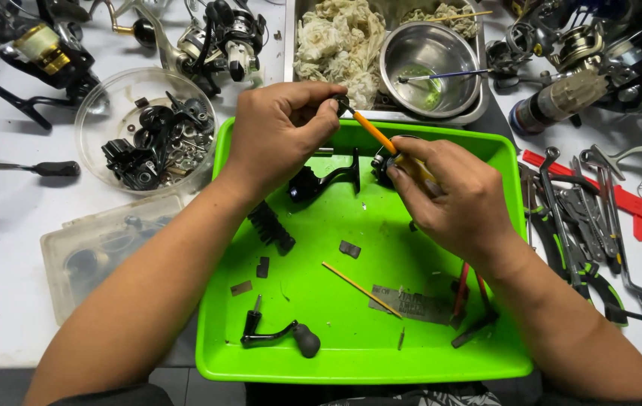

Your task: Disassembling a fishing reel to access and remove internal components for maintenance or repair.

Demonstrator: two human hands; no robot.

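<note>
Over the far edge of the green tray [276,361], the left hand [279,131] pinches a small dark round part [342,104] between thumb and fingertips, closed tightly on it. The right hand [452,192] grips an orange-handled tool [375,131] like a pen, fingers wrapped round its lower end, and seems to press a second small dark piece [382,164] beneath the thumb, though that piece is mostly hidden. The tool's long axis runs diagonally, from the right hand up and left to its tip, which touches the round part; so the part lies up and to the left of the right hand, and the left hand is the nearer, already holding it. On the tray floor lie one black reel arm [321,180] just below the hands, one black ribbed piece [270,225], one crank handle with a knob [279,338] near the near edge, one thin wooden stick [358,289], three small flat grey scraps, and a grey printed card [411,304]. Two red-handled tools [463,289] lean at the tray's right side. On the white table [5,301] stand one clear round bowl of black parts [144,131] at the left, one clear lidded box [103,240] below it, and one metal tray [291,45] at the far edge holding rags and one steel bowl [430,64]. Pliers and wrenches [584,218] lie on the right side.
</note>
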